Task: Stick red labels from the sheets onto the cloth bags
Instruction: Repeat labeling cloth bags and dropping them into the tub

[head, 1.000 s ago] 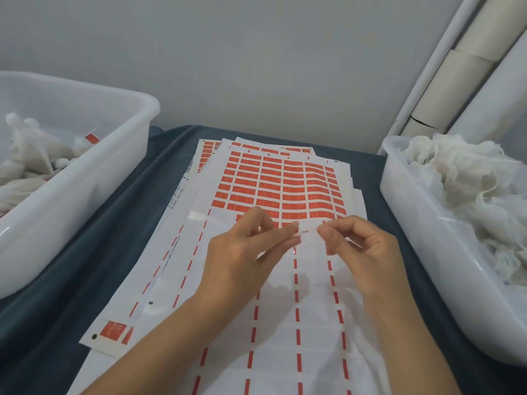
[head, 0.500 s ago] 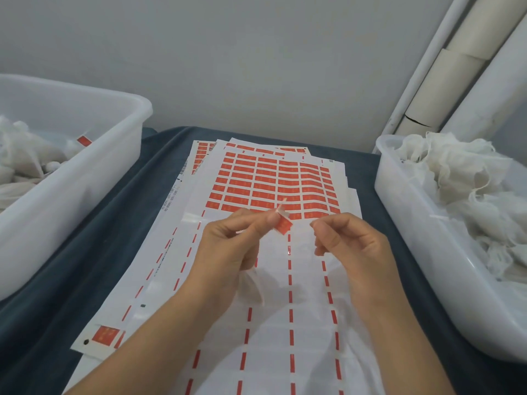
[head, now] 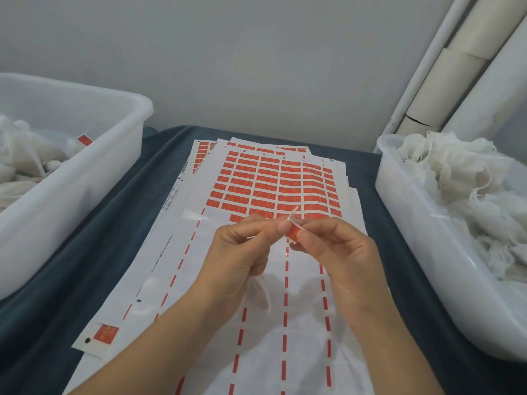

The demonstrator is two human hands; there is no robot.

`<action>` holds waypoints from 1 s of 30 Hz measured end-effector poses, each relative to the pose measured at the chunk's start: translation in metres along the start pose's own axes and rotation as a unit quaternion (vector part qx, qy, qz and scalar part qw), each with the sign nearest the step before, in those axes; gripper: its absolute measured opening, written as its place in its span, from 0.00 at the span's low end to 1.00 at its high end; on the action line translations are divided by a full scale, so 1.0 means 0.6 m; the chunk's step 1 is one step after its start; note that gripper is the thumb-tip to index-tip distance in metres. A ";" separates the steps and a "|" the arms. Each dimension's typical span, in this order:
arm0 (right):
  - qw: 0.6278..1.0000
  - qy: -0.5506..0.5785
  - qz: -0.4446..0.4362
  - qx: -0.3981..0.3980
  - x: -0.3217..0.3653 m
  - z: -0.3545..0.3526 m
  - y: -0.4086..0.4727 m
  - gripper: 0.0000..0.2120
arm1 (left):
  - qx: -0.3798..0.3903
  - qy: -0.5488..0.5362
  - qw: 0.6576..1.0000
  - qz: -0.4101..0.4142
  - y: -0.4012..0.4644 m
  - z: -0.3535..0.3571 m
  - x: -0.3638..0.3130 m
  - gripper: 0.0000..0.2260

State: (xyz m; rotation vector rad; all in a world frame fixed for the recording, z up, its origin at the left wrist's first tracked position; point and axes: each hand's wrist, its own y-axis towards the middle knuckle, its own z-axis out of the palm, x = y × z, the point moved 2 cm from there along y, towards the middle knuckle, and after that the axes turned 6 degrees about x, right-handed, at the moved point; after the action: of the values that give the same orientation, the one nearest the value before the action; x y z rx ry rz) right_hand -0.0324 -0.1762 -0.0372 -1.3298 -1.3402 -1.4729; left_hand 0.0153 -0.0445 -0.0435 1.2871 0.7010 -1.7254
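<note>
My left hand (head: 242, 252) holds a small white cloth bag (head: 261, 292) that hangs below its palm, and its fingertips pinch the bag's white string. A red label (head: 293, 233) sits at that string, between both hands. My right hand (head: 333, 252) pinches the label from the right. Both hands hover over the label sheets (head: 271, 183), whose far rows still carry red labels while the near part is bare backing.
A white bin (head: 125, 132) on the left holds cloth bags, one showing a red label (head: 85, 140). On the right, a second white bin (head: 399, 212) is heaped with plain cloth bags (head: 462, 189). A dark blue cloth (head: 94, 252) covers the table. Pipes stand at the back right.
The label went from my left fingertips alone to being pinched by both hands. My right hand closed in on it from the right.
</note>
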 end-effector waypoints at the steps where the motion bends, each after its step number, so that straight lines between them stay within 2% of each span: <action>1: 1.000 -0.003 0.000 -0.001 0.000 0.000 0.000 0.09 | 0.001 0.000 1.000 0.001 0.000 0.000 0.000 0.13; 19: 1.000 0.000 -0.018 0.002 0.003 -0.001 0.000 0.08 | 0.007 -0.001 1.000 0.000 0.002 -0.002 0.007 0.12; 23: 0.999 -0.008 -0.033 0.007 -0.002 0.009 -0.002 0.09 | 0.006 -0.016 1.000 -0.024 0.006 -0.003 0.018 0.10; 25: 0.999 0.008 -0.033 0.018 -0.005 0.014 -0.002 0.14 | 0.015 -0.040 0.998 -0.042 0.005 -0.009 0.022 0.10; 28: 0.998 0.056 -0.019 0.021 -0.005 0.016 0.001 0.28 | 0.054 -0.053 0.994 -0.073 0.000 -0.009 0.020 0.11; 30: 0.999 0.039 -0.018 0.025 -0.006 0.015 0.002 0.32 | 0.020 -0.041 0.996 -0.082 0.004 -0.010 0.013 0.10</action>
State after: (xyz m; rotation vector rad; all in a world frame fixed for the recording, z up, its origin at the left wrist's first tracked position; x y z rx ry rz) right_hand -0.0284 -0.1683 -0.0411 -1.2102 -1.3482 -1.4899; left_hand 0.0194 -0.0432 -0.0527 1.2056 0.7461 -1.9228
